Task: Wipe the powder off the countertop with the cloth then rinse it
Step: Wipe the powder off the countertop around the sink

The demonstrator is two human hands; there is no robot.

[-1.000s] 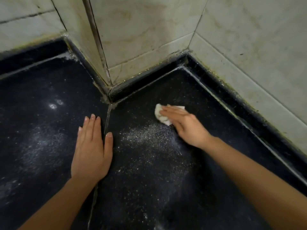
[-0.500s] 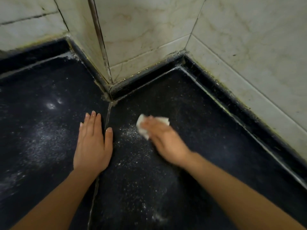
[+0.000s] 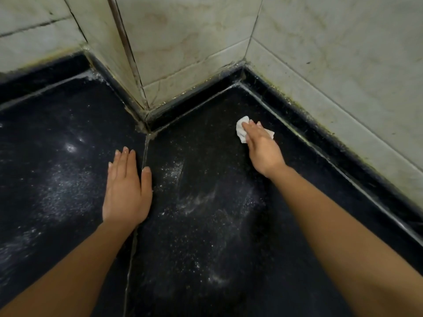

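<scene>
While the left hand [image 3: 127,193] is resting flat on the dark table [image 3: 217,145], palm down with its fingers straight and close together, the right hand [image 3: 263,149] is pressing a small white cloth [image 3: 240,131] against the table farther off and to the right. The right fingers are lying stretched over the cloth, so only its crumpled far-left end and a small corner on the right are showing; the thumb is hidden, and I cannot tell whether it is pinching the fabric. The two hands are staying well apart, the left one near the middle and the right one close to the far right corner.

The left hand is lying just left of a pale seam [image 3: 138,225] that is running from the near edge toward the far wall, its thumb touching or almost touching that line. White powder [image 3: 201,202] is lying scattered in streaks and specks between the two forearms, right of the seam and nearer than the cloth. A second dusting [image 3: 64,191] is spreading over the table to the left of the left hand, with fainter smears trailing toward the near left edge.

A low black kerb [image 3: 343,143] is bordering the table along the far and right sides, just beyond the cloth. Pale, stained wall tiles [image 3: 194,42] are rising behind it, jutting forward in a corner at the far end of the seam.
</scene>
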